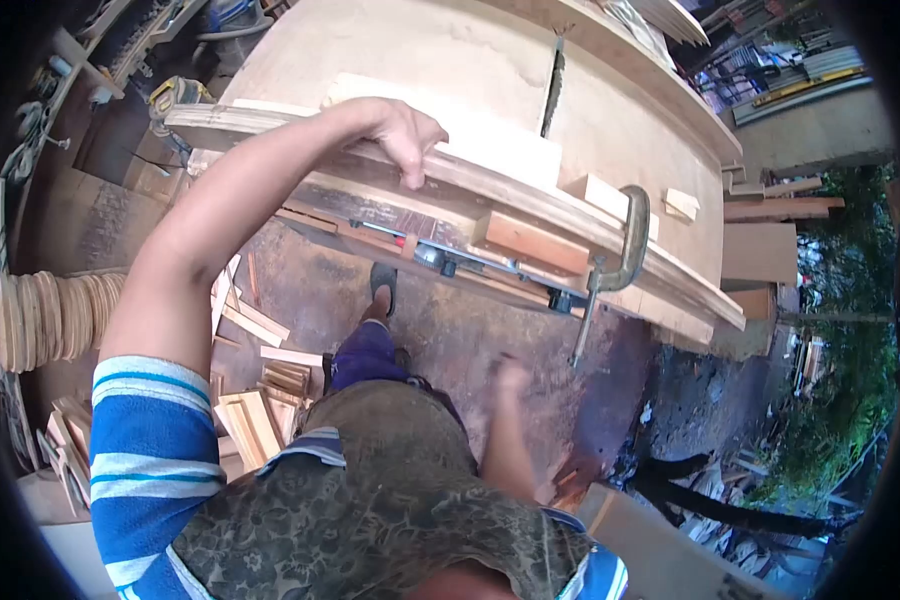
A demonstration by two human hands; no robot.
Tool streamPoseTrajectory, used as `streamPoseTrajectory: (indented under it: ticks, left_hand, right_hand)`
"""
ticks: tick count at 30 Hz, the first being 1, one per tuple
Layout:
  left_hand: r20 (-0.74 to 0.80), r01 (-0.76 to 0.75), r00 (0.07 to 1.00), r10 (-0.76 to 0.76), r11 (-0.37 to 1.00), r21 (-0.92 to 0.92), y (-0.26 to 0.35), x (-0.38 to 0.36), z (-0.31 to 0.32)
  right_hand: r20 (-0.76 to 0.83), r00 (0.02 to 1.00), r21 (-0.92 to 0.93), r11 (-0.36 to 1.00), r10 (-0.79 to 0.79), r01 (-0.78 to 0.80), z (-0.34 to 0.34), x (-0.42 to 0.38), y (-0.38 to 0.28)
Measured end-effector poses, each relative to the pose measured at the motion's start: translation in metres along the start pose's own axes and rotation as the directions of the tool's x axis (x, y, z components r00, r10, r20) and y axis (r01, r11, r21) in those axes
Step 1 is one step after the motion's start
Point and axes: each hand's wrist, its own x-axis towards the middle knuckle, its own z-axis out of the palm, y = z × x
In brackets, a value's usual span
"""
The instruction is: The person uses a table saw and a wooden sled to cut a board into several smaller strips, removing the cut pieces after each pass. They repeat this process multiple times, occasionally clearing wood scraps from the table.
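Observation:
My left hand [405, 140] grips the near edge of a long wooden plank [530, 200], its fingers bent over it. The plank lies along the front edge of a plywood-topped table [420, 45]. Toward the plank's right end, a C-clamp [630, 240] is fastened over it, with its screw hanging below. Behind my left hand lies a pale flat board [490, 145]. My right hand [510, 375] hangs low, away from the table, below and to the left of the clamp. Motion smears its fingers, and nothing can be made out in it.
A dark slot [553, 85] runs through the tabletop toward a long wooden fence [650, 65]. Small wood blocks [682, 204] lie near the clamp. Wood offcuts [255, 425] are heaped on the floor at left, beside a stack of curved wooden pieces [55, 320]. A yellow power tool [177, 95] stands at the table's left end.

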Motion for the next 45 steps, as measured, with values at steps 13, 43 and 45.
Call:
streamPoseTrajectory:
  ticks: [13, 43, 45]
  left_hand:
    - [0.061, -0.026, 0.998, 0.028, 0.999, -0.040, 0.000, 0.001, -0.003]
    - [0.053, 0.004, 0.999, -0.007, 0.999, 0.045, -0.004, 0.004, -0.004]
    - [0.059, 0.018, 0.998, -0.020, 0.999, 0.037, -0.003, 0.004, -0.002]
  right_hand:
    - [0.472, 0.785, 0.470, 0.639, 0.401, -0.609, 0.391, -0.015, -0.075]
    - [0.521, 0.830, 0.710, 0.438, 0.199, -0.551, 0.399, -0.028, -0.079]
    - [0.513, 0.822, 0.581, 0.605, 0.247, -0.544, 0.383, -0.049, -0.096]
